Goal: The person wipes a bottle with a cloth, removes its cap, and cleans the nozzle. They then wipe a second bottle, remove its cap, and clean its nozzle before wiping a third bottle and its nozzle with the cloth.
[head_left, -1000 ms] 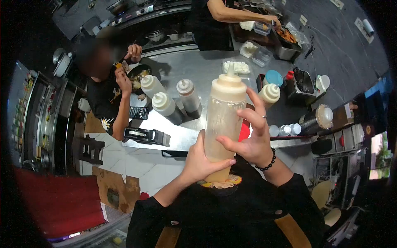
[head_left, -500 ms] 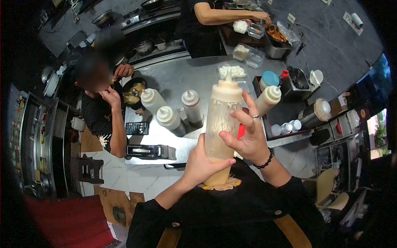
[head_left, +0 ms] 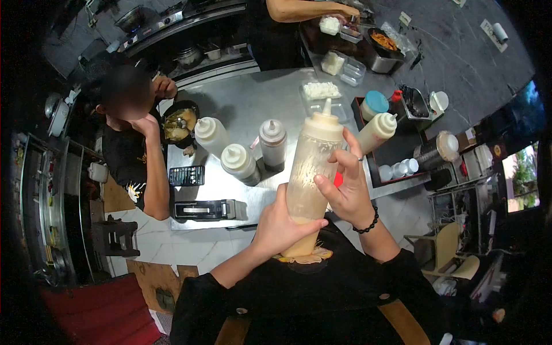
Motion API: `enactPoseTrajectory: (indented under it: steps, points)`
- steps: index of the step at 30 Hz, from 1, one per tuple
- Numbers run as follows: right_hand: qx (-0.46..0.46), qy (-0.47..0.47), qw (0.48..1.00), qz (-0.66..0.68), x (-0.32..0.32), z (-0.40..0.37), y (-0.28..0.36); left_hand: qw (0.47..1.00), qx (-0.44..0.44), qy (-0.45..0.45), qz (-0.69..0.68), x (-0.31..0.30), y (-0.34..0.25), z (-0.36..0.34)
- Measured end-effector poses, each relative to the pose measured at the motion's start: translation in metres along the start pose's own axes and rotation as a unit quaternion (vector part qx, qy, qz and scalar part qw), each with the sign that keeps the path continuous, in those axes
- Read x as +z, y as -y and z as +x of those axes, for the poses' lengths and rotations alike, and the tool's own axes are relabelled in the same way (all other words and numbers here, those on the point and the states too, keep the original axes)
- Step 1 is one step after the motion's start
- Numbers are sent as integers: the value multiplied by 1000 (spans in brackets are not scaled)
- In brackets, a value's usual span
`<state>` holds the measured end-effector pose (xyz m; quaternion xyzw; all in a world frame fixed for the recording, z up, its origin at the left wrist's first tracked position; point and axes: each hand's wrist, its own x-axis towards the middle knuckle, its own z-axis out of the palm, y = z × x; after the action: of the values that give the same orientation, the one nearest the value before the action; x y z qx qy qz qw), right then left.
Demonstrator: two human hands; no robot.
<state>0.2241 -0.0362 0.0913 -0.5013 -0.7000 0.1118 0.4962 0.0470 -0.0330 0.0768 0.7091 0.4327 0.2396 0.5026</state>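
Observation:
My left hand (head_left: 282,225) is wrapped round the lower part of a clear squeeze bottle (head_left: 310,167) with a cream nozzle cap. Pale sauce lies at its bottom and smears the inner wall. It leans slightly to the right, nozzle up, in front of my apron. My right hand (head_left: 352,192), with a ring and a dark bead bracelet, curls against the bottle's upper right side, its thumb and index finger at the wall. The fingers behind the bottle are hidden. Something red (head_left: 338,179) shows between bottle and hand; I cannot make out what.
On the steel table (head_left: 247,95) stand several other squeeze bottles (head_left: 272,144), a phone (head_left: 187,176) and a black device (head_left: 204,210). A rice container (head_left: 322,91) lies farther back. At left a co-worker (head_left: 132,138) sits by a bowl (head_left: 180,122); another person's arm (head_left: 310,10) reaches over food containers.
The bottle leans a little more to the right. My right index finger has curled closer to it. The phone's screen now shows a different, lit display, and the whole view has shifted slightly.

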Motion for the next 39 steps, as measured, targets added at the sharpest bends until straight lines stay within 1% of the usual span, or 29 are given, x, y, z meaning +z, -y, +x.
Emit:
enactPoseTrajectory:
  steps: [3,4,6,9,12,17,19,21,23,26,27,30,33,36,39]
  points:
    - [18,3,1000,18,8,-8,-3,1000,-9,10,-4,-3,1,0]
    - [8,-14,1000,19,10,-8,-2,1000,-13,13,-6,-5,1,0]
    - [7,-17,1000,3,12,-5,3,1000,-9,10,-3,-7,2,-2]
    - [31,21,999,-27,8,-2,14,1000,-17,10,1,-8,4,-4]
    - [24,35,999,-12,11,-4,9,1000,-17,4,5,-8,6,-5]
    - [10,10,1000,13,16,-7,5,1000,-17,-1,7,-10,6,-7]
    - [-6,-19,1000,12,16,-10,2,1000,-20,3,6,-11,5,-7]
    - [-16,-71,997,25,16,-9,3,1000,-16,1,14,-11,6,-7]
    - [-21,-147,988,49,11,0,11,1000,-10,1,20,-10,7,-6]
    - [-89,-51,986,-132,-11,1,9,1000,-9,3,29,-8,6,-6]
    - [-90,-73,984,-135,-11,6,14,999,-13,6,35,-9,5,-6]
    - [-116,-35,977,-176,-21,13,19,999,-13,8,47,-8,5,-6]
    - [-116,-38,979,-165,-22,16,22,999,-12,12,50,-8,6,-7]
    - [-127,-38,974,-183,-21,16,19,999,-14,16,46,-10,7,-8]
    - [-166,-48,975,-137,-24,20,14,999,-13,17,45,-12,9,-10]
